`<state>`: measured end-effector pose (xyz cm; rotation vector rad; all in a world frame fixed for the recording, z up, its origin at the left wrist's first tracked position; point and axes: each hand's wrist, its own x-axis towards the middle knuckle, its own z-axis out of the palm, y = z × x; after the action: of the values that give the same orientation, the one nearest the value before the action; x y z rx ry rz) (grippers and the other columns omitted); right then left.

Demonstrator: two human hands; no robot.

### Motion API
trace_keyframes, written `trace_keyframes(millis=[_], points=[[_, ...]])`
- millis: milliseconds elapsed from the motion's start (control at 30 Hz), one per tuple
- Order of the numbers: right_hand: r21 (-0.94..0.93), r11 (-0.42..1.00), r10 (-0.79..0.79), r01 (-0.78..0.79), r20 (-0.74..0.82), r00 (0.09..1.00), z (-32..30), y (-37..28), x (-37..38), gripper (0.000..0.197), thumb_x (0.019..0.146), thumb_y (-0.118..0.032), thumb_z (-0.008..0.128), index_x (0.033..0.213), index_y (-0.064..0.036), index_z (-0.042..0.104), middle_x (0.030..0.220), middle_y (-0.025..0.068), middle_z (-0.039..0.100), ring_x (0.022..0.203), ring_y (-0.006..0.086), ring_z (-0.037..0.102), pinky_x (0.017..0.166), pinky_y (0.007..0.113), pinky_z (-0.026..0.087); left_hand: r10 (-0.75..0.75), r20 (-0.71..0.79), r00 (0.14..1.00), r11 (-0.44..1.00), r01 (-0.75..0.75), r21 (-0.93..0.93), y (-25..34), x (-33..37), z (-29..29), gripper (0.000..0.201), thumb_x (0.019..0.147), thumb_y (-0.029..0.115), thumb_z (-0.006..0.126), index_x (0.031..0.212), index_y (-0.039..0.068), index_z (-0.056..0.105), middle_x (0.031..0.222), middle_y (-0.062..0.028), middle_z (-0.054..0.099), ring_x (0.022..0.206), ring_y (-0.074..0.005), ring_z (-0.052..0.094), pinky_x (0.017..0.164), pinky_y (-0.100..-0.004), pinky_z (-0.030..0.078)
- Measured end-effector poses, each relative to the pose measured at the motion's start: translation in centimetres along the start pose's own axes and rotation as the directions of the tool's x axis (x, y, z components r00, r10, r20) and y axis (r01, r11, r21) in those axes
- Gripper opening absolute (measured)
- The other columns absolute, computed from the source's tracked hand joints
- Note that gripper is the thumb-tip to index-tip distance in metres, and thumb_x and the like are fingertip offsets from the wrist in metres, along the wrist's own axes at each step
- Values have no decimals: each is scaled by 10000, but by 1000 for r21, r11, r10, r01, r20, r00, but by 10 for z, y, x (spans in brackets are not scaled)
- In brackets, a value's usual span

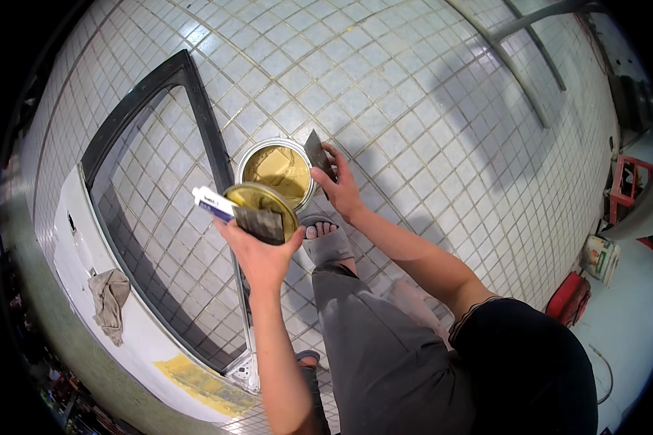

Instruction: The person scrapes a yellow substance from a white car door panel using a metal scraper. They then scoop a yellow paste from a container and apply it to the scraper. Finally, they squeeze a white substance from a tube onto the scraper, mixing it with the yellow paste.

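Observation:
An open round tin (pixel 241 161) of yellowish putty (pixel 286 165) stands on the tiled floor in front of me. My right hand (pixel 341 187) grips a thin dark putty spreader (pixel 316 154) at the tin's right rim. Nearer to me, my left hand (pixel 257 254) is closed round several things: a gold-coloured round lid (pixel 268 197), a white and blue tube (pixel 214 202) and a dark flat plate (pixel 260 224), which looks like a second spreader. The lid overlaps the tin's near left side from this angle, so whether they touch I cannot tell.
A white car door (pixel 87 254) with a black window frame (pixel 203 109) lies at the left, with a grey rag (pixel 111 304) and a yellow patch (pixel 199 384) on it. My sandalled foot (pixel 326 243) is just below the tin. A red case (pixel 568 299) and a bucket (pixel 601 259) stand far right.

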<state>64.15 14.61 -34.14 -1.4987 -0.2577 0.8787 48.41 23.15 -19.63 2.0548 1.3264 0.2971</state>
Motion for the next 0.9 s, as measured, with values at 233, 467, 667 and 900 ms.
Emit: trace_keyframes(millis=[233,467,667,900], points=[[-145,965,-239,218,-154,959,-1,-18,-4,698,853,-132,734,1462,-91,396,1258,124,514,1099,216,541,954,346,461,71,-61,996,974,-56,221,-52,-70,13,1115,483,401,964,1292,-91,376,1540,-387,118,1436,-523,210,1176,-515,259],[-460,619,-696,637,55,716,-7,-85,-12,309,786,-24,729,1088,-77,693,1021,38,708,767,207,594,751,314,523,181,-122,976,970,-157,184,-71,-101,25,1042,496,394,972,1236,-21,366,1472,-460,114,1371,-625,213,1111,-667,275],[-550,206,-681,809,513,523,-6,-101,-13,297,747,-47,661,1000,-178,747,1053,-69,726,816,180,594,725,306,502,265,-192,945,955,-231,185,-80,-101,33,1073,492,344,977,1299,68,327,1490,-433,125,1377,-611,225,1108,-648,291],[-588,212,-521,780,608,600,-8,-89,-12,278,780,-81,627,1026,-164,728,1112,-62,715,997,203,587,893,355,480,247,-221,943,966,-223,128,-72,-87,30,1072,471,297,985,1281,123,305,1472,-440,126,1363,-618,233,1077,-692,295]])
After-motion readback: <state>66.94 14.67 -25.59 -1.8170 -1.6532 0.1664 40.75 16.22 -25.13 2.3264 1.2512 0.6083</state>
